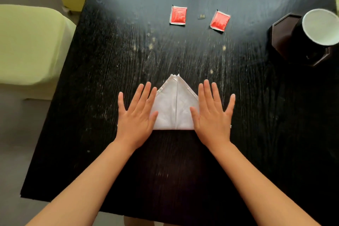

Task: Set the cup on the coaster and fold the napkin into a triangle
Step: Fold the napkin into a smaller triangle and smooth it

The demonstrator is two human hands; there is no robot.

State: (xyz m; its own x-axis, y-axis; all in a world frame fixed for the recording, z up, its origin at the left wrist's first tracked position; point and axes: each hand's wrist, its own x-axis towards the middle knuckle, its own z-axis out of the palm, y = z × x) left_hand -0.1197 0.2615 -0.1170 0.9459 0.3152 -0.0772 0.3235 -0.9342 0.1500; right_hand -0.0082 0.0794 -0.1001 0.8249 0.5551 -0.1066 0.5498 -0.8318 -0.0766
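Two hands: left (136,115), right (213,113), flat on one napkin (175,106); two packets (178,15) (220,21).

There is 1 white napkin (175,108), folded to a triangle with its point away from the person. 2 red sachets (178,15) lie farther up, the second red sachet (220,21) to the right of the first. 1 cup (318,29), dark outside and white inside, stands on 1 dark eight-sided coaster (282,36). 1 small dull scrap (201,16) sits between the sachets; what it is cannot be told. 2 hands show: 1 left hand (136,115) and 1 right hand (212,113), each flat with 5 fingers spread. All rests on 1 black bench (183,161). 2 pale green chairs (27,46) stand at the left.
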